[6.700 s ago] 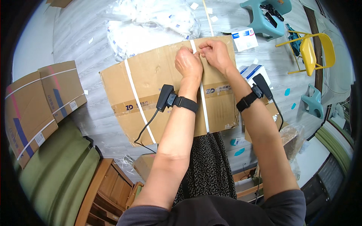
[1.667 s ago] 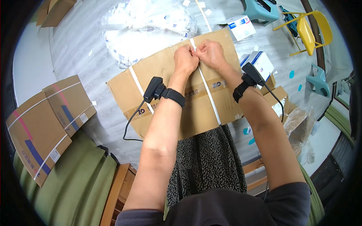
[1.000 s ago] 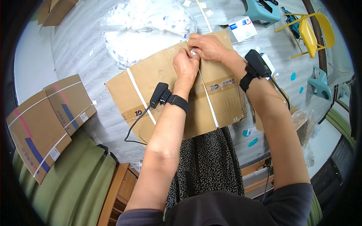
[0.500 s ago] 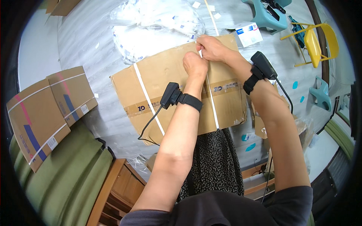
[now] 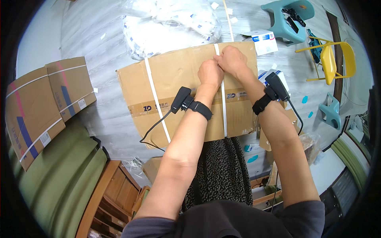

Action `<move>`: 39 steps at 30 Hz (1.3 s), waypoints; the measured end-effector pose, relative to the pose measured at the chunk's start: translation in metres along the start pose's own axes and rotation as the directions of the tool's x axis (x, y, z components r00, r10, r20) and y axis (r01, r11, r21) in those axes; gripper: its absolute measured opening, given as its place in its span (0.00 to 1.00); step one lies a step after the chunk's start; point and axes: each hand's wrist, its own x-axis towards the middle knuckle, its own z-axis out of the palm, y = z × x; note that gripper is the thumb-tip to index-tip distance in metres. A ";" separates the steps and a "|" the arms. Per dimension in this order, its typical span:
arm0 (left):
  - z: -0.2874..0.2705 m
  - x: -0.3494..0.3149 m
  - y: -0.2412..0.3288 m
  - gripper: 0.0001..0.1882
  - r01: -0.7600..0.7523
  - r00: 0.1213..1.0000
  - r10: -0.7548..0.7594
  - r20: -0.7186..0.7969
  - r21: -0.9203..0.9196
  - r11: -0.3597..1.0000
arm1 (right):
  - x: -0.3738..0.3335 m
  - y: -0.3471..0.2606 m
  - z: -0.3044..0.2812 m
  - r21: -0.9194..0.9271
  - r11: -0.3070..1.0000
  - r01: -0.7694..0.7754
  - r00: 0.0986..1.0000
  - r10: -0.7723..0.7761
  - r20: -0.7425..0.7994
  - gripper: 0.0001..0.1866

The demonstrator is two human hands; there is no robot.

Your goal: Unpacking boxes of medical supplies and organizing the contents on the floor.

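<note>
A large flat cardboard box (image 5: 182,79) lies in front of me, with brown printed tape across its middle. Two white packing straps cross it, a left strap (image 5: 155,97) and a right strap (image 5: 224,115). My left hand (image 5: 210,74) is closed at the right strap, knuckles up. Just to its right, my right hand (image 5: 232,60) is closed too, its fingertips meeting the left hand's over that strap. Beyond both hands the strap runs to the box's far edge. The fingertips themselves are mostly hidden. Each wrist carries a black strapped device with a cable.
Clear plastic bags of white items (image 5: 170,31) lie beyond the box. A white carton (image 5: 265,43), a teal stool (image 5: 289,22) and a yellow chair (image 5: 328,63) stand at far right. Two strapped cartons (image 5: 37,103) stand at left by a green curtain (image 5: 67,162) and a wooden cabinet (image 5: 115,186).
Both hands have drawn slightly nearer along the right strap, baring its stretch at the box's far edge. The view has shifted a little.
</note>
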 end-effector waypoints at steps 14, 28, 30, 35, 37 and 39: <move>-0.016 -0.051 -0.004 0.09 0.518 0.845 -0.214 0.490 -0.653 0.552 | -0.020 0.028 0.054 0.761 0.580 -0.291 0.954 0.118 0.275 0.14; -0.024 -0.083 -0.010 0.12 0.219 0.975 -0.139 0.171 -0.668 0.711 | -0.062 0.010 0.071 0.970 -0.197 -0.140 0.982 0.095 0.161 0.14; -0.065 -0.102 -0.003 0.10 0.087 0.974 0.055 0.221 -0.588 0.804 | -0.100 0.014 0.067 0.990 -0.138 -0.022 0.999 -0.040 0.017 0.15; -0.080 -0.102 0.001 0.13 0.052 0.944 0.150 0.293 -0.583 0.811 | -0.101 0.012 0.049 0.972 0.122 0.201 0.975 -0.121 -0.186 0.14; -0.091 -0.118 0.007 0.11 0.059 0.965 0.114 0.236 -0.620 0.782 | -0.130 0.021 0.038 0.980 0.132 0.152 0.983 -0.126 -0.135 0.13; -0.088 -0.110 -0.016 0.09 -0.109 0.983 0.161 0.088 -0.424 0.899 | -0.140 0.013 0.010 0.969 0.212 0.126 0.991 -0.074 -0.113 0.13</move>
